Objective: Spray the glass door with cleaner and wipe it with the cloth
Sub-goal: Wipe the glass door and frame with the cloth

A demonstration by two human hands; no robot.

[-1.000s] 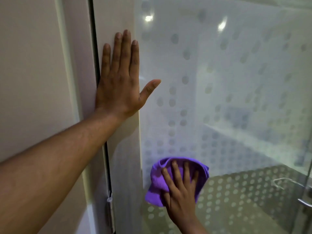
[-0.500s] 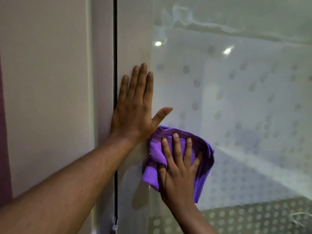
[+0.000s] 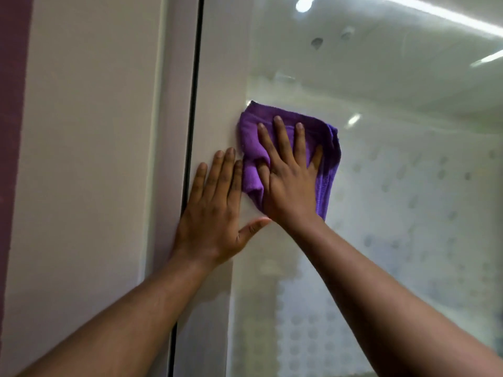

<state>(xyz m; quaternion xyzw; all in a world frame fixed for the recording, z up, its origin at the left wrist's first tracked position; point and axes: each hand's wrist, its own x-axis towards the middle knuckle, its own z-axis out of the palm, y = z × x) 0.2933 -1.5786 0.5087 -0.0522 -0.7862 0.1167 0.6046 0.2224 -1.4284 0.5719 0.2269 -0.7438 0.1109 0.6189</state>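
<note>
Glass door (image 3: 394, 186) fills the frame's right, where my flat right hand (image 3: 288, 186) has pushed the purple cloth (image 3: 250, 148) up past my open, bracing left hand (image 3: 212, 210), so wiping progresses upward.

A cream wall (image 3: 81, 159) with a dark maroon strip (image 3: 11, 131) at far left; ceiling lights (image 3: 435, 12) glare above.
</note>
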